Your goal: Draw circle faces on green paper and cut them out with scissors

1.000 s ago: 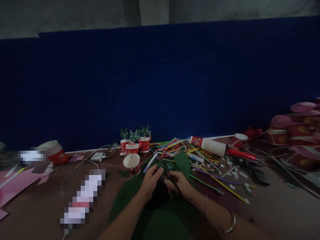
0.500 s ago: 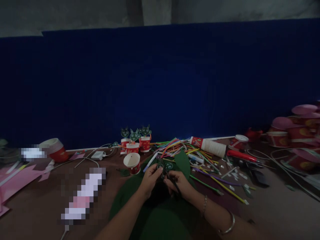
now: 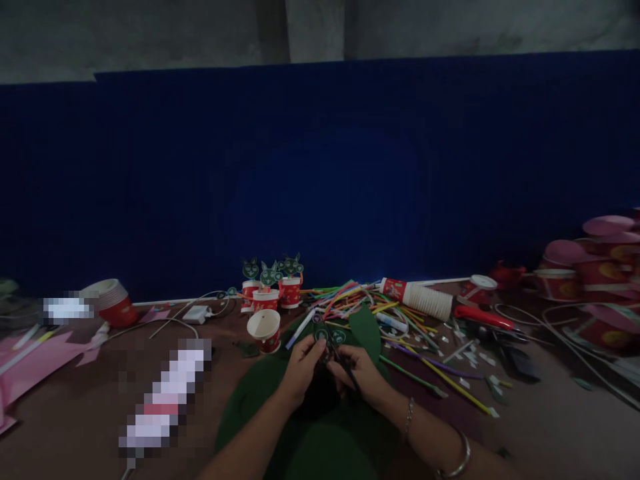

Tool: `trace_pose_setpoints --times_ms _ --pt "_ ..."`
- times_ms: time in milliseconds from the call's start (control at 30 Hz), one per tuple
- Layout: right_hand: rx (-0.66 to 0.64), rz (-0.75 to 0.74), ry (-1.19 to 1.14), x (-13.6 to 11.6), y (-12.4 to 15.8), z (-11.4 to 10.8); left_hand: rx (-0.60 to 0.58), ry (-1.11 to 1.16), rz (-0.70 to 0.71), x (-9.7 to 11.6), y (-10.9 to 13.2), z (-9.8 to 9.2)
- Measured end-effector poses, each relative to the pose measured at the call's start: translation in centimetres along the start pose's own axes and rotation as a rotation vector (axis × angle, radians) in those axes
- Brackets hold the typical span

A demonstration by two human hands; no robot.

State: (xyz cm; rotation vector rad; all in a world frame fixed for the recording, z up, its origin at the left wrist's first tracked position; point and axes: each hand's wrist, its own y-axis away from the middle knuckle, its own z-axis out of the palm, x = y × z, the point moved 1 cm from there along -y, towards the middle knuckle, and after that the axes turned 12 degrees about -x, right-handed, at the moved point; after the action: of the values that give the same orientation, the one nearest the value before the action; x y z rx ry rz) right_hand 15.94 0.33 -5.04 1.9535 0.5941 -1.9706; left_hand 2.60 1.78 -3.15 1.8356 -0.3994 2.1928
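My left hand pinches a small dark green paper cutout with a pale round drawing on it. Close beside it, my right hand grips black scissors, their blades pointing up toward the cutout. I cannot make out whether the blades are apart. Another green piece with a pale drawing lies just beyond the scissors. Under both hands spreads dark green paper, and a green leaf-shaped piece rises behind my right hand.
Red paper cups with cat-face cutouts stand behind an open cup. Colourful pipe cleaners and paper scraps spread rightward past a toppled cup stack. Another cup stack and pink paper lie left; pink-topped cups crowd the far right.
The view has tilted slightly, so the scene sits a little lower. The scissor blades have shifted slightly beside the cutout; both hands keep their holds.
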Motion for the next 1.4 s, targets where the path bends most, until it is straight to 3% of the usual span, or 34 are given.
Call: trace_pose_setpoints --times_ms 700,967,1200,1400 --pt "-0.012 0.043 -0.001 -0.7 0.29 -0.12 -0.102 0.071 -0.037 0.32 -0.15 -0.6" --pt "-0.038 0.052 -0.024 -0.46 0.24 -0.22 -0.092 0.062 -0.057 0.4 -0.29 -1.02" --pt "-0.014 0.028 -0.018 -0.46 0.14 -0.2 0.103 0.089 -0.057 -0.41 -0.15 -0.49" --pt "-0.05 0.033 -0.027 -0.37 0.25 -0.12 0.029 -0.026 -0.007 -0.11 -0.14 -0.36"
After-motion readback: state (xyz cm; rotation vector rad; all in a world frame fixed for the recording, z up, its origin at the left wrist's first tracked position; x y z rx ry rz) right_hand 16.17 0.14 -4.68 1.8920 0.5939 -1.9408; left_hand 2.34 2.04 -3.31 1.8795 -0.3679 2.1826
